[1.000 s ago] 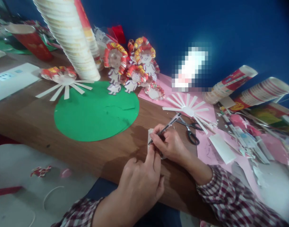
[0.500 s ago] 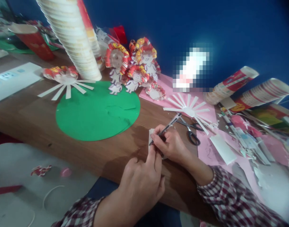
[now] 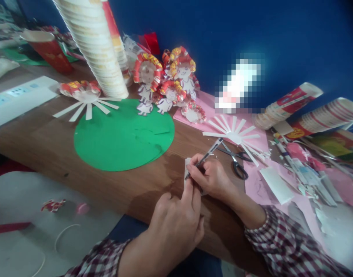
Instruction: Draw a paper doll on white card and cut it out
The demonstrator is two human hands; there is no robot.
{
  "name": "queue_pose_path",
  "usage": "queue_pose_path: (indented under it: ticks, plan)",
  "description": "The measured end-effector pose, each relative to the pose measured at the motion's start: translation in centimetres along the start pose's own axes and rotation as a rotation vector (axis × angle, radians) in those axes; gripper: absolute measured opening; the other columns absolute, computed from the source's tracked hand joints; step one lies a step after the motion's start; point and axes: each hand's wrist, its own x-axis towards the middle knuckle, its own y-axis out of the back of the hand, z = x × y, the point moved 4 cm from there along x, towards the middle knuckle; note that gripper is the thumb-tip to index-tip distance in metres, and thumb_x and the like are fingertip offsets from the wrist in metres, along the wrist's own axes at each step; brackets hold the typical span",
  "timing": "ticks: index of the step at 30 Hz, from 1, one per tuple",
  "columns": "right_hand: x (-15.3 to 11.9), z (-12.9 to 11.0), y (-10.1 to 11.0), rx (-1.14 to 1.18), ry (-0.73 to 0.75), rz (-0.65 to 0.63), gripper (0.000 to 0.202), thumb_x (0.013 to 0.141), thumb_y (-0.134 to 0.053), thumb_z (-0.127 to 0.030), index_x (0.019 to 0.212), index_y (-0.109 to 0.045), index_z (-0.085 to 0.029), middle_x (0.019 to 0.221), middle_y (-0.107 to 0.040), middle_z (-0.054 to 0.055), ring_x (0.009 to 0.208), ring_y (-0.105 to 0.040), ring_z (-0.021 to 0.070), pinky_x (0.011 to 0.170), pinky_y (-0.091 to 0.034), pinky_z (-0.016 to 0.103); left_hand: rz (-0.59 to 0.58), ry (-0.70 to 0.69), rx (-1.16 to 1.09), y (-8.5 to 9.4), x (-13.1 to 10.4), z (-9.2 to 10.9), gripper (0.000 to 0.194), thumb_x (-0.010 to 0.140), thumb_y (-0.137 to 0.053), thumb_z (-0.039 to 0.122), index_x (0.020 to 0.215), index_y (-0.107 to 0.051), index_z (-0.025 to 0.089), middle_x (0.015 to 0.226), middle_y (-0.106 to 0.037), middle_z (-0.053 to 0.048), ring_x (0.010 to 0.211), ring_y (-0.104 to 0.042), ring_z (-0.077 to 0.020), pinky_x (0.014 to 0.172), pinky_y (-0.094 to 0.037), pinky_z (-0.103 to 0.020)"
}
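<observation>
A pen (image 3: 207, 152) is gripped in my right hand (image 3: 216, 176), slanting up, its tip down at a small white paper (image 3: 187, 166) on the wooden table. Most of that paper is hidden under my hands. My left hand (image 3: 176, 219) rests with its index and middle fingers stretched onto the paper's near side, close to the pen tip; its other fingers are bent. Just beyond my right hand lie black-handled scissors (image 3: 239, 165), partly spread. A white paper cup cut into fanned strips (image 3: 234, 136) lies behind them.
A green paper oval (image 3: 118, 146) lies left, with another strip-cut cup (image 3: 88, 98) at its edge. Behind stand a tall paper cup stack (image 3: 98, 50) and paper figures with red-yellow rings (image 3: 149, 73). Pink paper (image 3: 257, 184), scraps and more cup stacks (image 3: 291, 102) fill the right.
The whole view has shifted slightly, so things appear a little further right. Both hands keep nearly the same pose at the paper, the pen still held.
</observation>
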Motion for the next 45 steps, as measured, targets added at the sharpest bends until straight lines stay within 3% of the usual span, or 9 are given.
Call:
queue_pose_path:
  ticks: [24,27,32,36,39,42,45]
  plan:
    - [0.1,-0.1,0.0,0.051,-0.022,-0.027,0.023,0.088,-0.049,-0.035,0.071,-0.054,-0.020,0.060,-0.058,-0.002,0.056,-0.054,0.0114,0.056,-0.039,0.022,0.010,0.001,0.014,-0.1,-0.1,0.0,0.058,0.083,-0.044,0.038,0.133,-0.046,0.008,0.137,-0.047,-0.021,0.065,-0.062,-0.0195,0.065,-0.049,-0.039]
    - [0.2,0.3,0.1,0.231,-0.065,0.021,0.022,0.088,-0.050,-0.034,0.072,-0.053,-0.020,0.060,-0.055,-0.003,0.055,-0.051,0.0102,0.054,-0.039,0.021,0.011,-0.002,0.010,-0.1,-0.1,-0.1,0.060,0.081,-0.047,0.040,0.133,-0.045,0.009,0.141,-0.043,-0.023,0.066,-0.063,-0.0200,0.064,-0.049,-0.038]
    - [0.5,1.8,0.5,0.717,-0.160,0.240,0.025,0.087,-0.054,-0.040,0.072,-0.047,-0.020,0.054,-0.045,-0.006,0.045,-0.039,0.0071,0.043,-0.032,0.018,-0.010,0.018,0.014,0.2,0.0,-0.1,0.065,0.080,-0.050,0.040,0.136,-0.042,0.009,0.145,-0.035,-0.024,0.066,-0.064,-0.0201,0.062,-0.049,-0.038]
    - [0.9,2.3,0.7,0.889,-0.194,0.284,0.028,0.081,-0.060,-0.044,0.072,-0.047,-0.020,0.053,-0.044,-0.007,0.044,-0.038,0.0062,0.041,-0.029,0.017,-0.012,-0.007,0.028,1.1,0.1,-0.1,0.061,0.081,-0.049,0.040,0.134,-0.042,0.009,0.144,-0.037,-0.024,0.075,-0.065,-0.0221,0.064,-0.049,-0.036]
    - [1.2,2.4,1.3,0.978,-0.243,0.331,0.031,0.074,-0.066,-0.044,0.071,-0.047,-0.020,0.052,-0.044,-0.008,0.044,-0.038,0.0058,0.040,-0.028,0.017,0.003,-0.053,0.043,2.1,0.3,-0.1,0.055,0.084,-0.045,0.035,0.133,-0.039,0.011,0.136,-0.046,-0.022,0.084,-0.066,-0.0236,0.063,-0.050,-0.033]
    - [1.2,2.2,2.6,1.065,-0.280,0.426,0.034,0.072,-0.067,-0.042,0.061,-0.043,-0.020,0.049,-0.042,-0.008,0.041,-0.036,0.0046,0.038,-0.026,0.017,0.011,-0.073,0.088,2.9,0.7,-0.6,0.042,0.087,-0.039,0.022,0.127,-0.042,0.012,0.106,-0.063,-0.014,0.073,-0.066,-0.0208,0.057,-0.048,-0.030]
    - [0.6,1.2,4.3,1.120,-0.271,0.477,0.033,0.075,-0.064,-0.039,0.062,-0.041,-0.020,0.051,-0.042,-0.008,0.040,-0.034,0.0036,0.037,-0.023,0.017,0.017,-0.132,0.161,3.5,1.4,-1.2,0.041,0.087,-0.033,0.011,0.128,-0.042,0.011,0.083,-0.065,-0.010,0.072,-0.066,-0.0206,0.059,-0.046,-0.028]
